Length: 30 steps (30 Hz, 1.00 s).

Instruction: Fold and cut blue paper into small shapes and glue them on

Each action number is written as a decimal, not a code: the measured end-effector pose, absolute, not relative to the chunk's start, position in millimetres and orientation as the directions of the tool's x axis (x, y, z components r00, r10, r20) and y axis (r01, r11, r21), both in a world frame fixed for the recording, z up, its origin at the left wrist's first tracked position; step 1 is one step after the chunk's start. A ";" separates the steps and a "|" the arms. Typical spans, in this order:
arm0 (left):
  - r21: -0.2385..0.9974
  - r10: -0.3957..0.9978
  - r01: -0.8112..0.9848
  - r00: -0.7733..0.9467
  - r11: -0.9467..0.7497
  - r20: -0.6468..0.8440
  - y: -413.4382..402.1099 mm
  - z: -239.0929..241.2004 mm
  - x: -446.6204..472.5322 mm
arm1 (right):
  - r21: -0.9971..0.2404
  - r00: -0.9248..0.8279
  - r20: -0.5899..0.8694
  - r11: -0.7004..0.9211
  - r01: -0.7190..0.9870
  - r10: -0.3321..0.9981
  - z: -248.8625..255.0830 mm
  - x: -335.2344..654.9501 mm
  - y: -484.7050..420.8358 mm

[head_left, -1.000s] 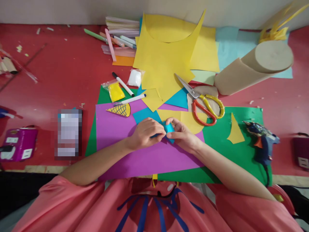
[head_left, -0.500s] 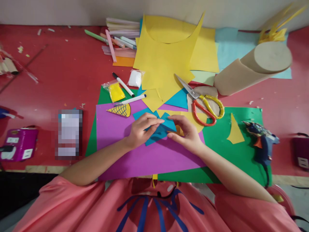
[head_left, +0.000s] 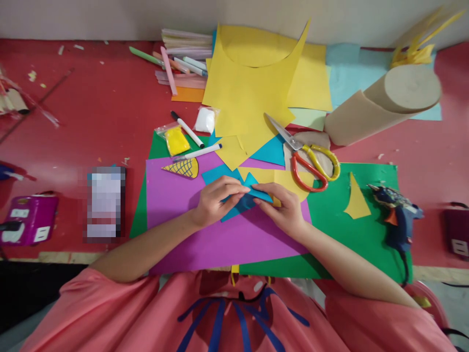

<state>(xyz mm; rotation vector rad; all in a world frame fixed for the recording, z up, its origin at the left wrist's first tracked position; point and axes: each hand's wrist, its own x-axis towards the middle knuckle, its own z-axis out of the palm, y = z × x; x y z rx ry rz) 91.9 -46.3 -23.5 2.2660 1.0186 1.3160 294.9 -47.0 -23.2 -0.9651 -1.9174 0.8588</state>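
Both my hands meet on a small blue paper piece (head_left: 252, 191) lying over a purple sheet (head_left: 220, 234). My left hand (head_left: 216, 199) presses its fingers down on the left part of the piece. My right hand (head_left: 284, 208) pinches the piece's right edge, which is folded up into a pointed flap. A second blue sheet (head_left: 218, 173) lies just behind my left hand. A yellow cone cut-out with a drawn grid (head_left: 183, 167) rests on the purple sheet to the left.
Red-and-yellow scissors (head_left: 306, 154) and a glue gun (head_left: 397, 215) lie to the right on a green sheet (head_left: 348, 234). Yellow sheets (head_left: 256, 83), markers (head_left: 186, 129), pens (head_left: 176, 61) and a beige roll (head_left: 384, 105) crowd the back. A phone (head_left: 105, 201) lies left.
The blue piece was curled between both hands, then laid open flat on the purple sheet. Now my right hand has come back to its right edge and folds it up.
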 end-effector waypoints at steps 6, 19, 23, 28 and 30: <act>0.589 0.712 0.401 0.350 -0.701 0.609 -44.4 -27.9 93.6 | -0.768 -0.384 0.457 0.574 0.286 0.802 -24.9 299.4 -49.5; 0.562 0.715 0.448 0.351 -0.695 0.605 -45.4 -26.0 89.7 | -0.827 -0.357 0.407 0.505 0.247 0.841 -23.4 296.7 -47.2; 0.556 0.717 0.463 0.342 -0.691 0.607 -45.8 -27.0 91.2 | -0.832 -0.339 0.417 0.504 0.230 0.843 -22.7 295.6 -46.3; 0.610 0.772 0.480 0.306 -0.631 0.558 -46.4 -29.8 92.3 | -0.891 -0.317 0.311 0.391 0.231 0.896 -21.8 293.6 -44.3; 0.624 0.784 0.479 0.306 -0.617 0.540 -46.9 -30.7 92.2 | -0.923 -0.287 0.260 0.325 0.206 0.922 -23.5 292.6 -44.3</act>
